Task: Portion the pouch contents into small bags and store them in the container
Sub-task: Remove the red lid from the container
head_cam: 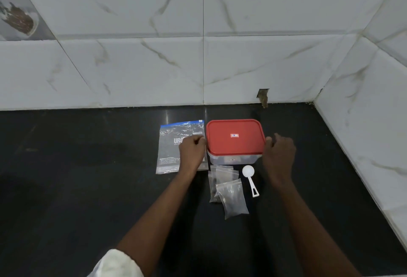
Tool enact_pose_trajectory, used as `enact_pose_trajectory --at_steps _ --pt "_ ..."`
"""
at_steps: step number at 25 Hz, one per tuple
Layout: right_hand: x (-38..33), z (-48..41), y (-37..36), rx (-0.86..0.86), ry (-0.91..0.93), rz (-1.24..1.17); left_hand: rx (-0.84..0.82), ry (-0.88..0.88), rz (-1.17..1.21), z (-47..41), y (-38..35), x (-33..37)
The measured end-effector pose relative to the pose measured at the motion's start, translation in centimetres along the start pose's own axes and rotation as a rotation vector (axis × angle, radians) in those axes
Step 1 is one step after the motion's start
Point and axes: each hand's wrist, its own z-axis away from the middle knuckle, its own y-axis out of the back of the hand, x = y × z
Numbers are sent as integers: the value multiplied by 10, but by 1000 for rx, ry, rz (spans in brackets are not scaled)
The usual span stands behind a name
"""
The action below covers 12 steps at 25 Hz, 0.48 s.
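A clear rectangular container [233, 159] with a red lid [235, 137] sits on the black counter near the wall. My left hand [192, 149] grips the lid's left edge and my right hand [280, 151] grips its right edge. A flat blue-grey pouch [170, 144] lies to the left of the container, partly under my left hand. In front of the container lie small clear zip bags [229, 191] with dark contents. Beside the bags rests a white plastic scoop [250, 177].
The black counter [88, 188] stretches wide to the left and front. White marble-look tiled walls [198, 56] close it off at the back and right, meeting in a corner at the far right. A small chipped hole [263, 97] marks the back wall's base.
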Motion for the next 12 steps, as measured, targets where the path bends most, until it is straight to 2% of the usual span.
enact_pose_trajectory --at_steps 3,5,12 --pt "1 -25 -3 -189 -46 15 -57 87 -103 -3 -3 26" --pt "-2 -31 -3 -240 -81 -13 -62 108 -173 -3 -6 32" --pt "-8 -38 4 -281 -126 57 -45 180 -263 -4 -7 41"
